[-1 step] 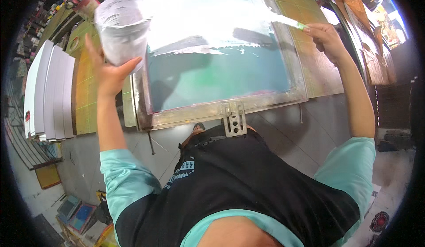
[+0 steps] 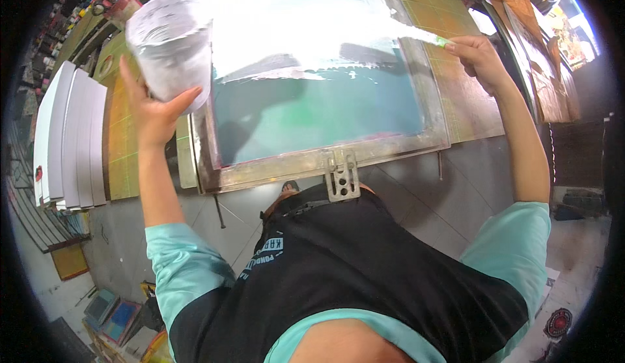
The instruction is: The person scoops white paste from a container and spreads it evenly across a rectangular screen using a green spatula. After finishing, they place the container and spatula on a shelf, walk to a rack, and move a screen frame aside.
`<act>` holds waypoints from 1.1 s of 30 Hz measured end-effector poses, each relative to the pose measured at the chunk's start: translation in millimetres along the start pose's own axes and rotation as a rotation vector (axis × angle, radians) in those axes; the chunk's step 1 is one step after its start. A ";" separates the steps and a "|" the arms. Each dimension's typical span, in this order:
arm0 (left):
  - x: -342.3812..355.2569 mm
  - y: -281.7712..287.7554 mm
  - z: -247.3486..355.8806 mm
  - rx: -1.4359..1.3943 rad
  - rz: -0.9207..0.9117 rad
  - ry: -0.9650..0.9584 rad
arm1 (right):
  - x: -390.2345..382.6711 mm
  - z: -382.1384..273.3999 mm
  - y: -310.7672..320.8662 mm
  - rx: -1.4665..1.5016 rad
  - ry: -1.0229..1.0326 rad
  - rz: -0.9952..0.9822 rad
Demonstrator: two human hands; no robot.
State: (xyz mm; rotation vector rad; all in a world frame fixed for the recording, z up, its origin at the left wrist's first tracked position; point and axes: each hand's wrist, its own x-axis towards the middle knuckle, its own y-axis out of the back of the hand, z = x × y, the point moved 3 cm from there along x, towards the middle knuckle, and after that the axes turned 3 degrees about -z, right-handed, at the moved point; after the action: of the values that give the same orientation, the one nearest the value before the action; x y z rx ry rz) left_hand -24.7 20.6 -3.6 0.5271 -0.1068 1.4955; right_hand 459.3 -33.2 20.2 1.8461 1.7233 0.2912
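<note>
My left hand is wrapped round a tub smeared with white ink, held up over the left rail of a screen-printing frame. Pinched in my right hand is a spatula with a green bit near my fingers; white ink coats its visible length. Its far end melts into the glare over the frame, so the tip is hard to make out. Thick white ink covers the far part of the mesh, with a ragged near edge. The nearer mesh is bare blue-green.
A metal hinge plate juts from the frame's near edge, against my apron. White boards stand at the left. A red cup with scissors is at the far left. Brown paper lies at the right, on the table's far side.
The tub in my left hand has shifted a little to the left. My right hand with the spatula has barely moved; the whole view has slid slightly.
</note>
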 end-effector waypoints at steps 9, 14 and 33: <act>-30.6 17.9 -1.1 -0.152 0.117 0.095 | -8.0 19.2 39.5 -0.389 0.015 0.064; -39.0 22.3 -5.3 -0.179 0.143 0.093 | -4.7 27.3 28.2 -0.303 -0.040 0.093; -51.4 28.4 -8.5 -0.173 0.189 0.115 | -9.3 50.1 -21.2 -0.536 0.450 0.274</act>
State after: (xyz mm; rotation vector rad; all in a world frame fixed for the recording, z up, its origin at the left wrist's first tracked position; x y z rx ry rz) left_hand -59.0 -23.6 -23.2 0.2971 -0.1985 1.6797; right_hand 467.1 -55.8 -29.5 1.6750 1.4499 1.2294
